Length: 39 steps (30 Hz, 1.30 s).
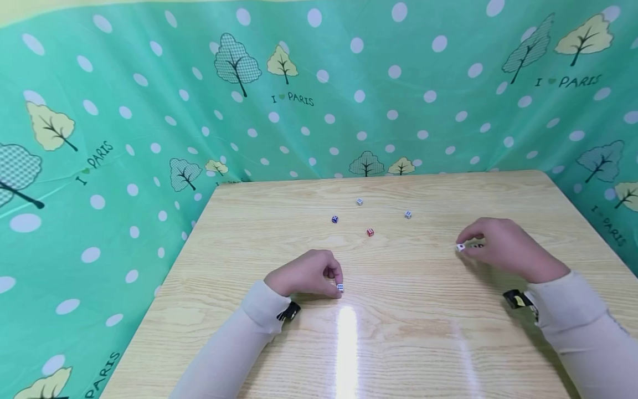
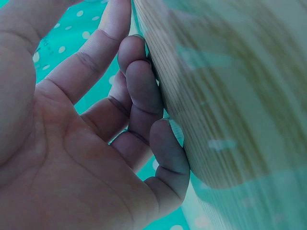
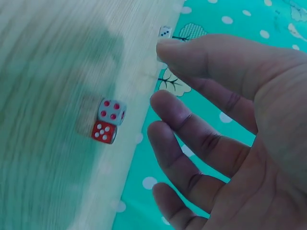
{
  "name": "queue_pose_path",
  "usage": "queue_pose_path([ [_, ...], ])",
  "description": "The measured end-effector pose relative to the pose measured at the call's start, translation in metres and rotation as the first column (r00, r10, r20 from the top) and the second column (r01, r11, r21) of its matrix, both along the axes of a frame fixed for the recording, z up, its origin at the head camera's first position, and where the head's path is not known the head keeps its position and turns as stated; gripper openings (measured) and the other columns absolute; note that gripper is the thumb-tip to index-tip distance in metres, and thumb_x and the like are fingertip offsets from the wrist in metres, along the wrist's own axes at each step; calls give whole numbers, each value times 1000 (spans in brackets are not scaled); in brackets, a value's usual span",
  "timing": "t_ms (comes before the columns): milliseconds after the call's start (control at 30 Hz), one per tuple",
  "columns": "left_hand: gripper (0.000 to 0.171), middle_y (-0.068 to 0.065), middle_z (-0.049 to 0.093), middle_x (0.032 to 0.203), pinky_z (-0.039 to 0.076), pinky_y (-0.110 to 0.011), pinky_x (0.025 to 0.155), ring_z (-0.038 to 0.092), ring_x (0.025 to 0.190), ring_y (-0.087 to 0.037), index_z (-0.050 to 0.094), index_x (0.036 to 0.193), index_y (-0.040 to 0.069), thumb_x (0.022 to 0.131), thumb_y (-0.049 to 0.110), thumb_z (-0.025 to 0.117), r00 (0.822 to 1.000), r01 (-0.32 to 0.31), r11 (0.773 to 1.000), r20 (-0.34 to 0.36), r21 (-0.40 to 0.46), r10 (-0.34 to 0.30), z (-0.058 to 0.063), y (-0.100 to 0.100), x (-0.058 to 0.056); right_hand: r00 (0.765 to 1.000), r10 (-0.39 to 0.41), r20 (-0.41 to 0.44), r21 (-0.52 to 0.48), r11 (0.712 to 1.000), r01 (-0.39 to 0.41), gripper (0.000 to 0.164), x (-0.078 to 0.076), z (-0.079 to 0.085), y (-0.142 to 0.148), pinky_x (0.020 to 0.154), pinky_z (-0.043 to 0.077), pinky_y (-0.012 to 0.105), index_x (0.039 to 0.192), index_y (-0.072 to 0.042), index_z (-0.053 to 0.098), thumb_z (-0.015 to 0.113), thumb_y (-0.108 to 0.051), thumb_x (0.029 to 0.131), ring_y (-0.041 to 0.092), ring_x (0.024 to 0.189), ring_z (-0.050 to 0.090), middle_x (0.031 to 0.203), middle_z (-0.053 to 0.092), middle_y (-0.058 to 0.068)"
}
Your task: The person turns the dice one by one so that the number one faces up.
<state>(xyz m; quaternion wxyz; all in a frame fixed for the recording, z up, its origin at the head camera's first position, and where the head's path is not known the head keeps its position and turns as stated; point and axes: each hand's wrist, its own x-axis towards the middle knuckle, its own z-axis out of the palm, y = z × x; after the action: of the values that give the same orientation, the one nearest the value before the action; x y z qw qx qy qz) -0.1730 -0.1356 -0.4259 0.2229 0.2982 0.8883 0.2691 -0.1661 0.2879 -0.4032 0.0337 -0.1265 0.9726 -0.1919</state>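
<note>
Between the thumb and index finger of my left hand point(image 1: 309, 274) is a white die point(image 1: 340, 288), held at the tabletop near the middle. In the left wrist view the other fingers of the left hand point(image 2: 96, 143) curl against the wood, and the die is out of sight. My right hand point(image 1: 508, 246) pinches another white die point(image 1: 460, 247) at the right side; its dark pips show on the die point(image 3: 164, 32) in the right wrist view. Beside that hand, a white die with red pips point(image 3: 111, 112) and a red die point(image 3: 104, 132) touch on the table.
Farther back on the wooden table point(image 1: 279, 205) lie a blue die point(image 1: 335, 219), a red die point(image 1: 370, 232), and two white dice, one at the back point(image 1: 360, 201) and one to its right point(image 1: 408, 214). A green dotted cloth point(image 1: 299, 133) hangs behind and along both sides.
</note>
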Motion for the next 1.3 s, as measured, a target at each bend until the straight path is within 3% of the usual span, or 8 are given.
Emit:
queue_pose_path([
  [600,20,7,64,80,48,-25,72,55,79,-10,71,75,24,77,23,91,1000,2,1000,-6,-4,-2,-1,-1,-2,989,-131,69,5,991,131,22,-9,5,43,88,48,63,109,-11,78,75,-26,93,44,111,59,122,68,26],
  [967,19,7,63,80,48,-24,71,54,79,-9,71,75,24,77,24,91,1000,4,1000,-5,0,-4,-1,0,-1,976,-187,114,4,982,187,26,-10,-2,52,74,53,49,109,-4,76,77,-22,91,37,95,60,117,67,27],
  [1300,19,4,65,84,48,-26,73,54,81,-10,71,76,24,78,23,90,1000,-7,1000,3,0,7,0,-1,-1,979,-157,132,-7,987,159,16,-15,-12,56,67,52,39,100,-5,78,79,-16,87,28,82,61,100,73,16],
])
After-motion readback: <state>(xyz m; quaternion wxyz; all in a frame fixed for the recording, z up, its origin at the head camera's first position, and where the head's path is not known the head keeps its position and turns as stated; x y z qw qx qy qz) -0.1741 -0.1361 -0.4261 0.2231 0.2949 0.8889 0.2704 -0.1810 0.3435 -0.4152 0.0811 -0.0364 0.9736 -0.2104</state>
